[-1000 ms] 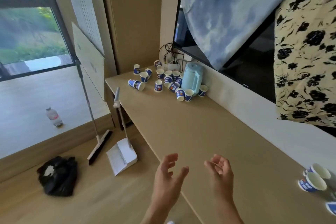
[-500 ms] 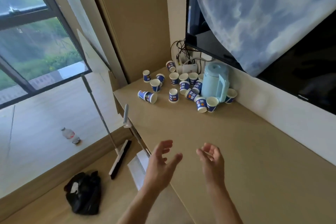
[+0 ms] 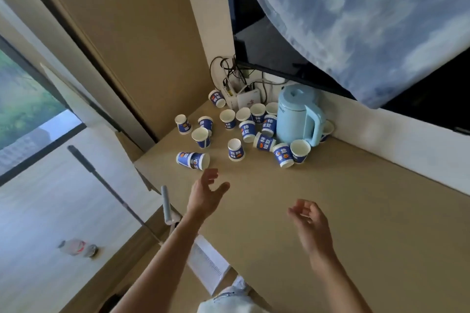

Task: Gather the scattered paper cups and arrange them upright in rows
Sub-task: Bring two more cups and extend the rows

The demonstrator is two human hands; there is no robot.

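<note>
Several blue-and-white paper cups are scattered at the far corner of the wooden counter (image 3: 330, 211). Some stand upright, like one cup (image 3: 236, 149) near the middle. Others lie on their sides, like the nearest cup (image 3: 193, 160) at the left and a cup (image 3: 217, 98) by the wall. My left hand (image 3: 206, 194) hovers just below the tipped nearest cup, fingers spread and holding nothing. My right hand (image 3: 311, 226) hangs lower over the bare counter, fingers loosely curled and empty.
A light blue kettle (image 3: 298, 114) stands among the cups against the wall, with one cup behind its handle. A white box with cables (image 3: 245, 99) sits in the corner. A broom handle (image 3: 106, 185) and a dustpan handle (image 3: 166, 204) lean by the counter's left edge.
The view has closed in on the cup corner. My left hand has stretched forward toward the tipped cup, and my right hand has drifted apart to the right.
</note>
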